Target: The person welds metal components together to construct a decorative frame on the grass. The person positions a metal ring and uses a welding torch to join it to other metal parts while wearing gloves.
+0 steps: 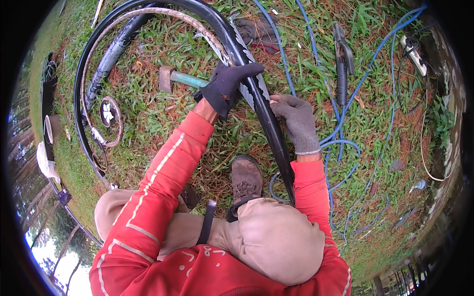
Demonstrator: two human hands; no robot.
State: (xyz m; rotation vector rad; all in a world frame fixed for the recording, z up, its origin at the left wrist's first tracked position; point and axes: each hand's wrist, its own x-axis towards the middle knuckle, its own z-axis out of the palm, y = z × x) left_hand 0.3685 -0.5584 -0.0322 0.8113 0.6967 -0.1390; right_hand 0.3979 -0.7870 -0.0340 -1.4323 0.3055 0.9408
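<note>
A long black curved metal tube (271,126) arches in front of me from the upper left down to my right knee. Silver leaf-shaped metal pieces (256,94) lie along it. My left hand (224,89), in a black glove, is closed around the tube, one finger stretched across its top. Just right of the tube, my right hand (296,121), in a grey glove, is closed with its fingertips at the edge of the leaf pieces; what they pinch is too small to make out. A hammer (166,79) with a green handle lies beside my left hand.
A thin scrolled metal rod (118,22) runs inside the curve. On the grass to the right are a black electrode holder (341,69), blue cables (340,128) and a white power strip (414,55). A dark glove (257,33) lies ahead. My boot (246,176) stands below the tube.
</note>
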